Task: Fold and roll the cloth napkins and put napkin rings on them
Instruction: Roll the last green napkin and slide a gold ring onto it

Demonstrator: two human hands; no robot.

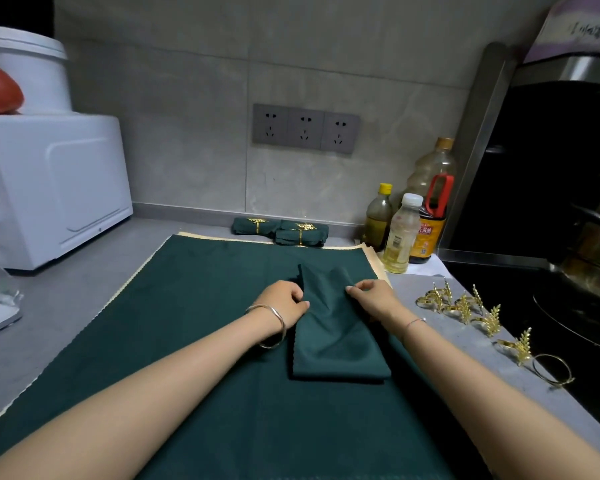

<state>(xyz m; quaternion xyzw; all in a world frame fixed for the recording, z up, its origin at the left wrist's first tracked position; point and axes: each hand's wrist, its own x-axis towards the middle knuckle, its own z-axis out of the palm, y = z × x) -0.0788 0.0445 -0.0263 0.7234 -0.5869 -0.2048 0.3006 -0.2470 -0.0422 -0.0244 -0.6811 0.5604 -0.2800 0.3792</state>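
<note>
One dark green napkin (336,341), folded into a long strip, lies on the spread green cloth (187,341) in the middle of the counter (66,306), with its far end lifted. To roll it well, we should keep both long edges in line and turn the far end toward us tightly and evenly. Our left hand (283,301) pinches the left edge with curled fingers. Our right hand (374,296) pinches the raised fold on the right. Both wrists are low, near the cloth. Some ringed napkins (281,230) lie far, and gold napkin rings (465,306) lie on the right.
</note>
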